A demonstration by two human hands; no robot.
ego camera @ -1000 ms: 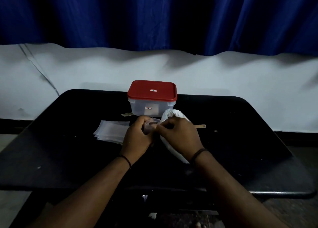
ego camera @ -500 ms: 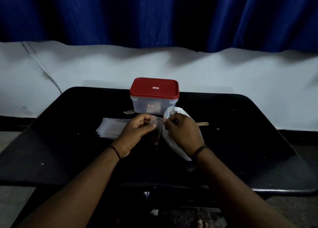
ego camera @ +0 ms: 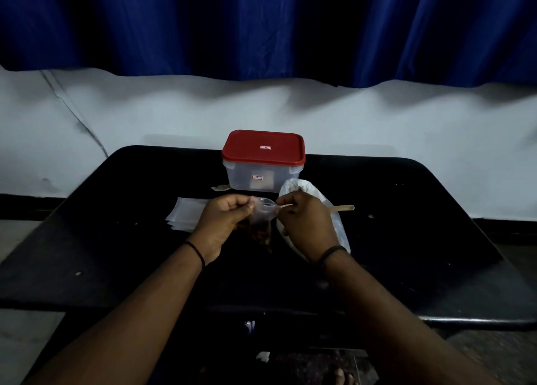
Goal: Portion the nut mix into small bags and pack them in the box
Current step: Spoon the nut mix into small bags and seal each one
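A small clear bag (ego camera: 261,220) with dark nuts at its bottom hangs between my hands above the black table (ego camera: 406,239). My left hand (ego camera: 222,225) pinches the bag's left top edge. My right hand (ego camera: 306,225) pinches the right top edge. The bag's mouth is partly spread. Behind them stands a clear plastic box (ego camera: 255,177) with its red lid (ego camera: 263,147) closed. A larger whitish plastic bag (ego camera: 308,193) lies under my right hand. A stack of empty small bags (ego camera: 186,214) lies flat to the left.
A wooden spoon handle (ego camera: 343,208) sticks out to the right of my right hand. A small scrap (ego camera: 220,187) lies left of the box. A white cloth and blue curtain hang behind the table. The table's front edge is near my forearms.
My hands have drawn apart a little and lifted the small bag, so its mouth and the nuts inside now show between them.
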